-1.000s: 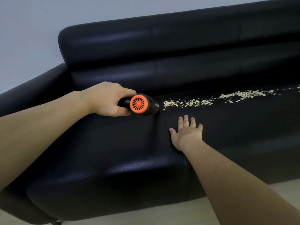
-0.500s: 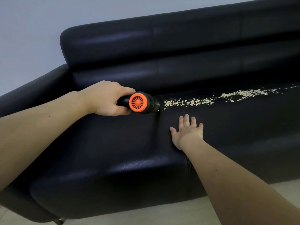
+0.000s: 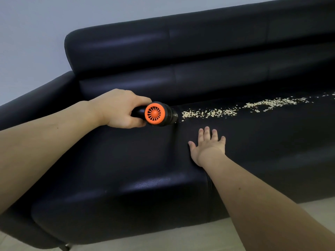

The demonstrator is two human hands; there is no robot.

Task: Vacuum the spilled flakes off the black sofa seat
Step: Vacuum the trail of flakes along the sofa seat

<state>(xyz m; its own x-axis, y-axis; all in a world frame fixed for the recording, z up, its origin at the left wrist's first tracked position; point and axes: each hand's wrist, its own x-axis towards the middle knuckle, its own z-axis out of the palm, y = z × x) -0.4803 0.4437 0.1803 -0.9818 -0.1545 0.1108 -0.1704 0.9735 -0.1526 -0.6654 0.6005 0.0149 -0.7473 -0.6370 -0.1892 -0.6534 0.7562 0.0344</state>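
Our left grip [image 3: 117, 109] clenches the vacuum [image 3: 157, 114], nozzle at the flakes [image 3: 217, 112] near the sofa seat [image 3: 126, 160] back edge; our right grip [image 3: 208, 147] rests flat, released.

Vacuum [image 3: 159, 114] left of flakes [image 3: 235, 108] on sofa seat [image 3: 272, 142]; right hand [image 3: 206, 147] before them.

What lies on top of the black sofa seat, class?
On the sofa seat lies a trail of pale flakes. The right hand rests flat on it. The left hand holds the vacuum at the trail's end; its nozzle mouth is hidden.
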